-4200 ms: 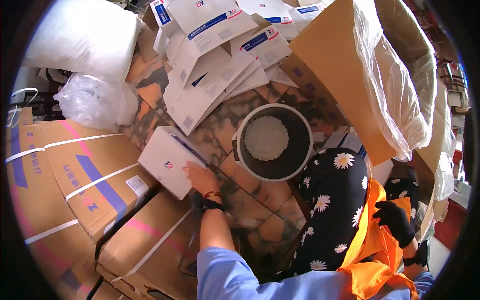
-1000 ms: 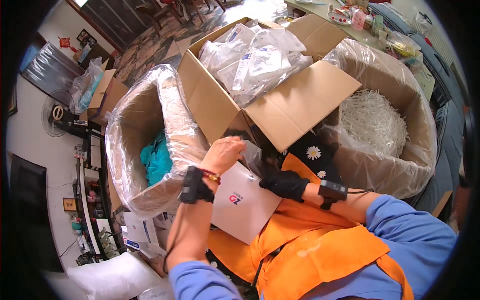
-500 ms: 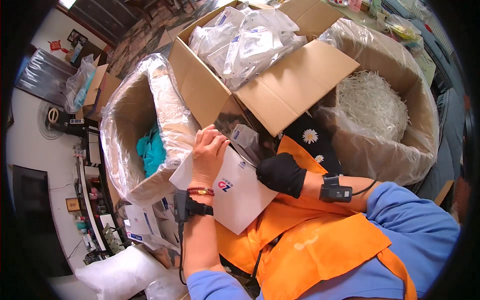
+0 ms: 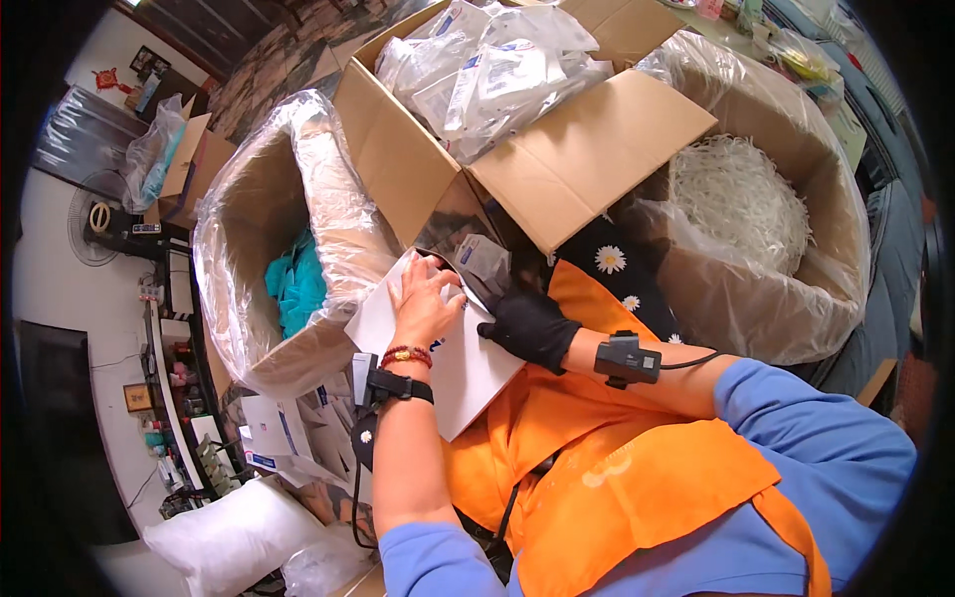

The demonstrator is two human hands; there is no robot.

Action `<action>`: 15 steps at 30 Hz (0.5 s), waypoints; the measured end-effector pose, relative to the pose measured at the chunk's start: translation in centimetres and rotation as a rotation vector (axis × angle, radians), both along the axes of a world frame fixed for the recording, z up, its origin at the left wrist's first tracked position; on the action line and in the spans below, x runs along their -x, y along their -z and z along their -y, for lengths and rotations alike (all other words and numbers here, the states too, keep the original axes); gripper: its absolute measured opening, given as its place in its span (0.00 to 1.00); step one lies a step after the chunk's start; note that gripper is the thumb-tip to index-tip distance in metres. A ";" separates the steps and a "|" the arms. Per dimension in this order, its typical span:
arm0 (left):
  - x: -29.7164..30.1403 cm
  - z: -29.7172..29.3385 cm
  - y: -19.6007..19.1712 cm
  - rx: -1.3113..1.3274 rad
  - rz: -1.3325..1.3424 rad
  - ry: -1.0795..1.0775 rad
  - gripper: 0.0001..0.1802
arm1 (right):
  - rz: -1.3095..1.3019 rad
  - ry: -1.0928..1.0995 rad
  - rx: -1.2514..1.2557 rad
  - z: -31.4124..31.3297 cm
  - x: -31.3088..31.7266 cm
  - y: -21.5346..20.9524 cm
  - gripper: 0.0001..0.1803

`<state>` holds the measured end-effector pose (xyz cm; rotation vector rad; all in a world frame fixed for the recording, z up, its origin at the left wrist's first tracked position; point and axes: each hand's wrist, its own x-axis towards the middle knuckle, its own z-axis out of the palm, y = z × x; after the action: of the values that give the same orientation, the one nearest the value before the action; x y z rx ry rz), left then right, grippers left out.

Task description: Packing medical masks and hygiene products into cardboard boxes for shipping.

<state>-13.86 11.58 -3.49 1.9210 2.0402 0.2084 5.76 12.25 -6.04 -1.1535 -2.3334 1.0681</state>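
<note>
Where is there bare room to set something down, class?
Bare tiled floor shows behind the left plastic-lined carton, left of the packet-filled carton. Crowded: around the white box, left hand and gloved right hand.

around the white box (image 4: 473, 383), plastic-lined carton (image 4: 348, 229) blocking ten o'clock, cardboard flap (image 4: 597, 149) jutting at one o'clock, open way over white shreds (image 4: 736, 204) at two o'clock

You could read no lettering clearly: small blue marks (image 4: 435, 346) showed on your white carton (image 4: 473, 386), blue print on the clear packs (image 4: 512, 78) and opened white cartons (image 4: 276, 426)
</note>
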 end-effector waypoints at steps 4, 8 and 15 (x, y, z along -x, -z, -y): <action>-1.1 -0.2 0.4 0.066 -0.053 -0.002 0.10 | -0.004 -0.007 -0.019 -0.5 0.1 1.9 0.11; -0.3 -0.1 1.6 0.080 0.075 -0.003 0.09 | -0.028 -0.052 -0.119 -0.2 0.3 2.6 0.06; -0.3 0.6 3.4 0.024 0.352 -0.044 0.05 | 0.041 -0.043 -0.161 -0.2 0.4 3.3 0.07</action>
<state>-13.58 10.97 -6.93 1.6859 1.8405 0.4930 5.32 12.50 -9.35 -1.0794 -2.4351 0.8593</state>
